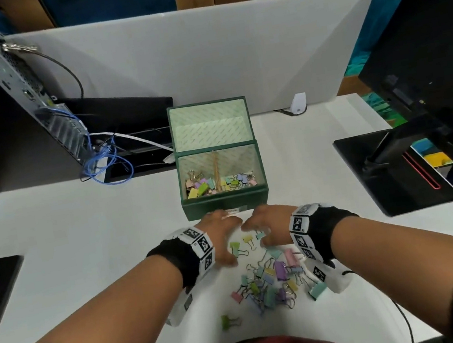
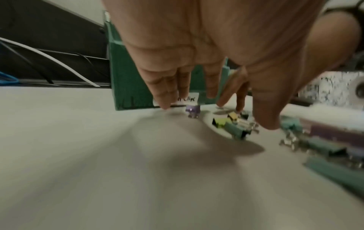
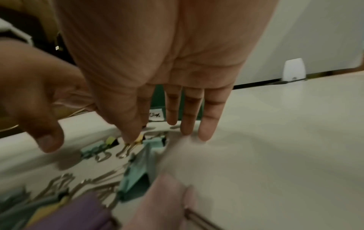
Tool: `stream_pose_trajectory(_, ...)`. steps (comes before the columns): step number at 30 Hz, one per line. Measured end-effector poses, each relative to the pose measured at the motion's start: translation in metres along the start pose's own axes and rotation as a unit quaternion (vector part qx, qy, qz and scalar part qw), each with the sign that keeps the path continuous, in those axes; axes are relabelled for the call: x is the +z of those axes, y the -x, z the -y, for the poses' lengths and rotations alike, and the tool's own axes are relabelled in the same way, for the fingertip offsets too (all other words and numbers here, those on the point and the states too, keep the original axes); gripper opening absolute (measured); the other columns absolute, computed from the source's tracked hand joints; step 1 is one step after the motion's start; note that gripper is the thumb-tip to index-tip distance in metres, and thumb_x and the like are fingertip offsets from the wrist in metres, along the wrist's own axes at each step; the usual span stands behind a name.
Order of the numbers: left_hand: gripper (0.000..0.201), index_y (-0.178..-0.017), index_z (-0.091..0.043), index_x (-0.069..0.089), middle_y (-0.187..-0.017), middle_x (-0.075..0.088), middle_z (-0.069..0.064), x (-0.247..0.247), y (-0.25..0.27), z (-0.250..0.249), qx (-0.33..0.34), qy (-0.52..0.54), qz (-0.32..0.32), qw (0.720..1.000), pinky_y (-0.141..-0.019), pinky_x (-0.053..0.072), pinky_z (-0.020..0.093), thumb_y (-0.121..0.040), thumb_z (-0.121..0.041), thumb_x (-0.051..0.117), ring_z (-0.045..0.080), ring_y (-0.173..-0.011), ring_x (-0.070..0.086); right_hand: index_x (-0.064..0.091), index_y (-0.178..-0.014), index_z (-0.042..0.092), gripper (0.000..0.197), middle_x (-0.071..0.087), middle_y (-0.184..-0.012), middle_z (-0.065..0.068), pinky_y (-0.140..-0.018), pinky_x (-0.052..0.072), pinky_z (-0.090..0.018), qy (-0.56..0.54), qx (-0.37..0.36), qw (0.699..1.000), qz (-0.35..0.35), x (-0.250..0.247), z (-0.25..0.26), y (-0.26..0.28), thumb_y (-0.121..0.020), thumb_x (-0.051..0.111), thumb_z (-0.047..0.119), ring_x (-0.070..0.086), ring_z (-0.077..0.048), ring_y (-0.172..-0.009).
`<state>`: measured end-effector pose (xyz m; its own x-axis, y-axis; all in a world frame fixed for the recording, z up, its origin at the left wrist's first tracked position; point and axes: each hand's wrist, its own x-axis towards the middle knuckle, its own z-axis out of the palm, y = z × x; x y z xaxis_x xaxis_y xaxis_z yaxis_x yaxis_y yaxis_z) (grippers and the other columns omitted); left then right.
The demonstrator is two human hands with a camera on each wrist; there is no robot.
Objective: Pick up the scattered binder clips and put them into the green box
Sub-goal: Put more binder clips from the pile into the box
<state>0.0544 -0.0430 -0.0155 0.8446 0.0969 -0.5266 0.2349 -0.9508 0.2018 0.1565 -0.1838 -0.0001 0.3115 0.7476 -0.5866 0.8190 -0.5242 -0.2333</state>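
I judge myself somewhere past the start but well short of done. The green box [image 1: 224,201] stands open on the worktop [image 1: 79,224] right in front of me, lid tipped back, and a layer of pastel binder clips [image 1: 215,185] already lies on its floor on either side of a thin divider. A good many are still out: a few loose ones, a lime one [image 1: 235,247], a yellow one [image 1: 248,239] and a pale teal one, lie between my hands close to the box front, and the main scatter [image 1: 269,283] sits nearer my body, tangled handle to handle, with a single green clip [image 1: 228,320] off by itself at the near edge. My left hand [image 1: 221,237] and right hand [image 1: 269,226] are both down near the worktop with fingers straight and a little spread, tips pointing at the surface, holding nothing that I can see; they flank the small front group, as if to rake it together. From the left wrist view a purple clip [image 2: 193,111] lies just at the foot of the box. By my reckoning, more clips remain on the worktop than I can count in the box.
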Motion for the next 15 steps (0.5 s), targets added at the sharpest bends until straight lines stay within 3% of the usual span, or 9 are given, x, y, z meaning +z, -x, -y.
stream_pose_trajectory(2, 0.099, -0.144, -0.029, 0.020, -0.155, 0.019, 0.005, 0.0042, -0.0056, -0.0015, 0.000, -0.024, 0.007, 1.000, -0.114, 0.023, 0.041, -0.064, -0.050, 0.075, 0.030, -0.141, 0.021, 0.043, -0.134, 0.035, 0.052, 0.043, -0.139, -0.004, -0.106, 0.039, -0.040, 0.028, -0.021, 0.999, 0.001, 0.0042, 0.0046, -0.0051, -0.085, 0.058, 0.028, 0.044, -0.027, -0.127)
stream_pose_trajectory(5, 0.092, -0.141, -0.028, 0.027, -0.151, 0.027, 0.005, 0.0042, -0.0085, -0.0050, 0.016, -0.021, 0.003, 1.000, -0.113, 0.025, 0.040, -0.066, -0.047, 0.075, 0.030, -0.139, 0.025, 0.048, -0.130, 0.037, 0.046, 0.044, -0.135, -0.003, -0.102, 0.040, -0.038, 0.061, -0.034, 0.998, 0.004, 0.0073, 0.0068, -0.0081, -0.086, 0.057, 0.027, 0.045, -0.027, -0.123)
stream_pose_trajectory(11, 0.057, -0.128, -0.031, 0.049, -0.132, 0.044, 0.002, 0.0102, -0.0079, -0.0083, 0.011, 0.004, -0.029, 1.000, -0.103, 0.035, 0.035, -0.076, -0.036, 0.070, 0.027, -0.126, 0.037, 0.057, -0.124, 0.029, 0.043, 0.050, -0.123, -0.007, -0.099, 0.044, -0.038, 0.041, -0.043, 0.998, -0.015, 0.0086, 0.0006, -0.0076, -0.085, 0.057, 0.012, 0.050, -0.028, -0.117)
stream_pose_trajectory(15, 0.040, -0.118, -0.028, 0.059, -0.125, 0.049, 0.005, 0.0107, -0.0068, -0.0096, 0.023, 0.038, -0.034, 0.998, -0.100, 0.037, 0.032, -0.079, -0.025, 0.067, 0.027, -0.120, 0.043, 0.057, -0.124, 0.027, 0.043, 0.051, -0.120, -0.008, -0.096, 0.046, -0.038, 0.042, -0.049, 0.998, -0.020, 0.0082, -0.0018, -0.0069, -0.083, 0.059, 0.013, 0.051, -0.028, -0.114)
